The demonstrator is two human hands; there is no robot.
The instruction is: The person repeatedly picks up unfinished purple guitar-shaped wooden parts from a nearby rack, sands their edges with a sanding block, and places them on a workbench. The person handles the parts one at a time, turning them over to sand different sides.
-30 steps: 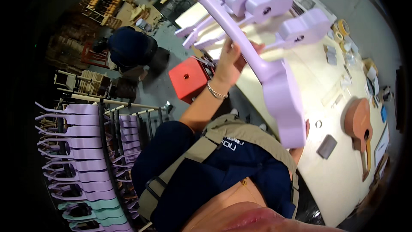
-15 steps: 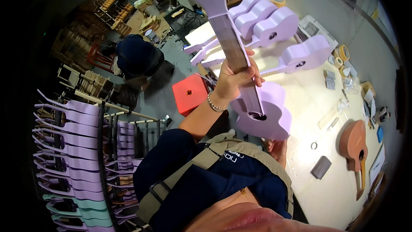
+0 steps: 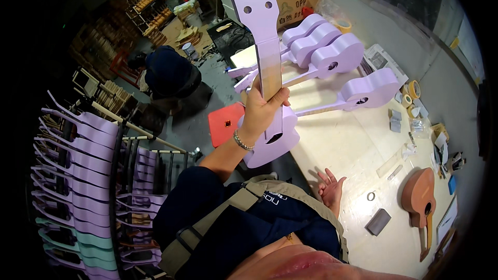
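Gripping a lilac ukulele [image 3: 267, 154] around its neck [image 3: 269, 66], the left hand [image 3: 262, 109] held it beside the desk [image 3: 358, 140]. The right hand [image 3: 331, 191] (fingers loosely spread) was at the desk's edge, near a gray block [image 3: 378, 222]. Four similar ukuleles [image 3: 342, 57] and a brown one [image 3: 416, 189] lay beyond.
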